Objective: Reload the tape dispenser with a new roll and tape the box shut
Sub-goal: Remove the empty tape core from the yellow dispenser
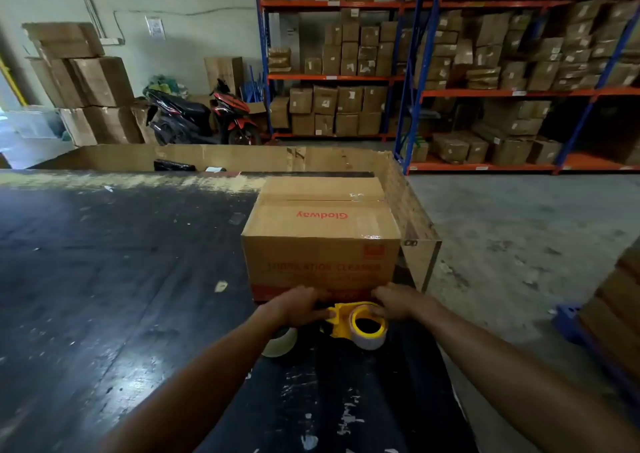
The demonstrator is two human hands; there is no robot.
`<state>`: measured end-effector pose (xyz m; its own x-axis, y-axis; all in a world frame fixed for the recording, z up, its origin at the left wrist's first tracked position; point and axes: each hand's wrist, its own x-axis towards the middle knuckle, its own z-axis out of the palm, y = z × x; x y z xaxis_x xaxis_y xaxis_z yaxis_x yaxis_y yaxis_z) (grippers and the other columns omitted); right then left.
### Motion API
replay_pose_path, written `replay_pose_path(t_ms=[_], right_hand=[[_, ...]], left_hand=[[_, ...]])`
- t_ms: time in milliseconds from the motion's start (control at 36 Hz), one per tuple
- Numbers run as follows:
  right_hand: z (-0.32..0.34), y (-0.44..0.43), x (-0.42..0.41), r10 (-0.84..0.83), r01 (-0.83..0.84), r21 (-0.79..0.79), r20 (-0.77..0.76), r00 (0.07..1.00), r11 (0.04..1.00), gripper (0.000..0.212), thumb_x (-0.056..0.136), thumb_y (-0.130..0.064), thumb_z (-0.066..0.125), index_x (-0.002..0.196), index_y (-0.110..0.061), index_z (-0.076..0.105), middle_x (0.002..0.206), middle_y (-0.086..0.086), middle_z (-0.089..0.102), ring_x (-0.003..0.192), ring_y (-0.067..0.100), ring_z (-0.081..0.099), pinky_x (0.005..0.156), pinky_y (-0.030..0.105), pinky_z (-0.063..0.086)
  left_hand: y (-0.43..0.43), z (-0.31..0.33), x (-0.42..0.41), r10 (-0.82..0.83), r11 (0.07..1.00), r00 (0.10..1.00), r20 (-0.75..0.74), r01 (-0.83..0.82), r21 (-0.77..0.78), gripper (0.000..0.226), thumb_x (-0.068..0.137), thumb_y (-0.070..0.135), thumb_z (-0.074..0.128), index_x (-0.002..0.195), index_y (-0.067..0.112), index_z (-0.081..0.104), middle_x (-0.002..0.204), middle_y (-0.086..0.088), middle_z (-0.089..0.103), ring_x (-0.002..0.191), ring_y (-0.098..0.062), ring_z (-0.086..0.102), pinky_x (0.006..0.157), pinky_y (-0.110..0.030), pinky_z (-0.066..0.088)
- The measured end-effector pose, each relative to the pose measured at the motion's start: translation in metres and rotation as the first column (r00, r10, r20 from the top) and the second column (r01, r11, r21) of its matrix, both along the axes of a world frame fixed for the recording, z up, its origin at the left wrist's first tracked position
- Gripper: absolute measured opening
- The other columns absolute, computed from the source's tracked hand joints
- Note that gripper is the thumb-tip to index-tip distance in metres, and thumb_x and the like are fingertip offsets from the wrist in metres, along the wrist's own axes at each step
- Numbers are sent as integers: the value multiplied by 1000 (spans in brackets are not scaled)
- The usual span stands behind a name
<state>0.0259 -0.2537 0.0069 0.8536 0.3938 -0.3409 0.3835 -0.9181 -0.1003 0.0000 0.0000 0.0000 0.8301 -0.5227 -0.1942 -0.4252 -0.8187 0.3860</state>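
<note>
My left hand (300, 305) and right hand (394, 302) both grip the glossy yellow plastic tape dispenser (349, 321), its clear roll seated, on the scuffed black tabletop (121, 279) just before the brown corrugated cardboard box (322, 237). A second pale tape roll (281, 343) lies beneath my left wrist.

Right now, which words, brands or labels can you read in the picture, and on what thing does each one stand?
"Glodway": red, upside down from this view, on the top flap of the cardboard box.
Red line on the box's front face: blurred, perhaps ending "CLEANER", not sure.
White labels on the shelf boxes and the wall notice: too small to read.
</note>
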Motion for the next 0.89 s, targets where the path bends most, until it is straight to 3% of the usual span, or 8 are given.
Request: replay_pose_path(t_ms=[139,361,444,528,611,667,778,889], right_hand=[[-16,2,-3,-65,67,22,-72,995,998,30,99,-33,56,121,-12,60,124,14,59,108,29,60,88,40,50],[-15,0,1,-21,28,82,-87,996,996,23,101,-29,49,112,-12,59,116,13,60,99,26,61,83,41,50],[1,1,2,9,0,118,-77,997,993,21,103,-33,47,112,-15,53,112,10,58,101,28,59,84,42,50],[30,3,6,24,-11,165,-75,997,986,23,105,-36,43,118,-17,43,105,9,58,92,27,61,78,47,51],[60,5,11,63,-55,194,-31,998,979,17,106,-29,43,120,-23,35,97,11,61,81,24,61,64,41,50],[83,7,13,87,-89,237,21,996,968,11,106,-24,42,114,-28,35,89,7,60,73,20,58,59,36,47],[134,11,20,94,-137,304,152,984,943,14,106,-26,43,119,-31,39,97,6,61,83,25,62,73,47,55],[171,17,27,66,-210,312,415,907,927,24,106,-30,43,130,-33,39,109,4,52,88,20,57,77,49,54]], left_hand=[[-8,-19,-10,128,989,991,-43,-125,76,46,102,55,53,107,12,67,106,-13,73,96,-33,70,83,-50,57],[0,-21,-10,57,997,998,-10,-58,-53,37,99,49,62,102,12,67,103,-8,73,87,-16,65,80,-37,54],[12,-7,-4,34,987,999,37,-28,-155,30,98,45,65,114,20,67,113,0,70,102,-15,66,92,-40,56],[25,16,1,78,967,995,63,-60,-249,40,93,57,64,112,22,68,106,2,72,95,-15,69,85,-41,59],[32,46,4,111,927,991,70,-78,-367,31,91,48,72,105,20,71,98,6,76,87,-7,73,76,-29,59],[36,61,6,132,889,987,95,-76,-452,31,92,38,75,116,19,72,108,5,76,96,-7,74,83,-27,60],[39,82,5,184,692,981,-55,-169,-702,45,98,26,68,140,16,54,123,-6,72,102,-25,75,92,-38,63],[30,100,2,181,584,957,-226,-289,-758,36,106,30,54,138,13,55,127,-8,68,106,-22,76,86,-36,65]])
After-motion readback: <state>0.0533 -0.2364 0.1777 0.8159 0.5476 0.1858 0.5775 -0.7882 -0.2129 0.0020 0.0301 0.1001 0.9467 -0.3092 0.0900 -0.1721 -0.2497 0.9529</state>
